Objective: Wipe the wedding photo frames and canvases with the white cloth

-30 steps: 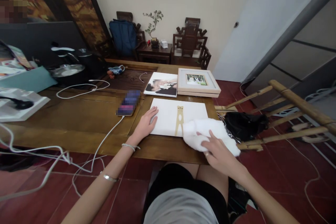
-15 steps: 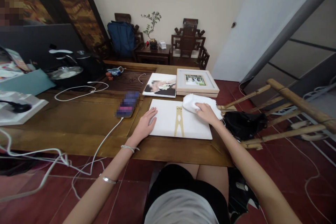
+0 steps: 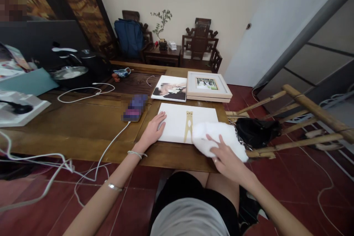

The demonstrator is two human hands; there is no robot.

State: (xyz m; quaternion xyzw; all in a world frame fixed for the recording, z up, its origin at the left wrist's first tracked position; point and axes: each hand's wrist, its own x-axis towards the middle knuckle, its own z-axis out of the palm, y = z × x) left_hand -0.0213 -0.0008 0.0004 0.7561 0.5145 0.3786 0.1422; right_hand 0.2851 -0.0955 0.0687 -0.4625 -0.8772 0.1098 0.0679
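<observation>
Head view: my right hand (image 3: 226,156) lies flat with fingers spread on a white cloth (image 3: 218,141), pressing it down rather than gripping it. The cloth sits bunched at the near right corner of a white board (image 3: 177,125) with a tan clothespin-like figure, partly hanging past the board's edge toward the bamboo rack (image 3: 298,125) on that side. My left hand (image 3: 153,129) rests open, palm down, on the board's opposite edge, holding it steady against the counter (image 3: 83,125). Beyond my left hand lies a phone (image 3: 135,107) on its charging cable; straight ahead of the board are a print (image 3: 170,88) and a framed photo (image 3: 208,85), side by side and touching.

I judge this to be the wiping step, with the cloth at the near end of a stroke over the board's surface. The next stroke would call for even downward pressure from the right hand, keeping the cloth on the board, while the left keeps the board from sliding.
</observation>
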